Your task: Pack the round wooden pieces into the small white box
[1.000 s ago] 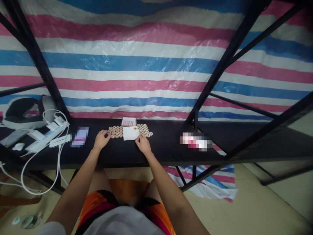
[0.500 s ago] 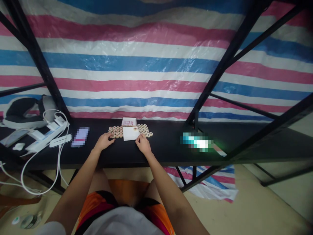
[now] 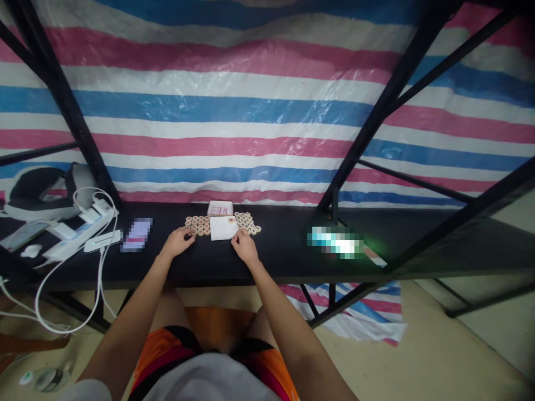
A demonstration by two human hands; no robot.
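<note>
Both hands at a cluster of round game pieces, centre of the frame.

Left hand (image 3: 178, 243): fingers curled, tips touching the left group of pieces (image 3: 198, 224); any grip cannot be told. Right hand (image 3: 244, 247): fingertips on the near edge of the white box (image 3: 223, 227), right group of pieces (image 3: 248, 222) just beyond, on the black shelf (image 3: 284, 256).

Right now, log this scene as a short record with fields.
surface: black table
left hand: fingertips at the left group of round wooden pieces
right hand: at the near edge of the white card
other pieces: right group of round wooden pieces
behind card: small white box
far left: power strip
</note>
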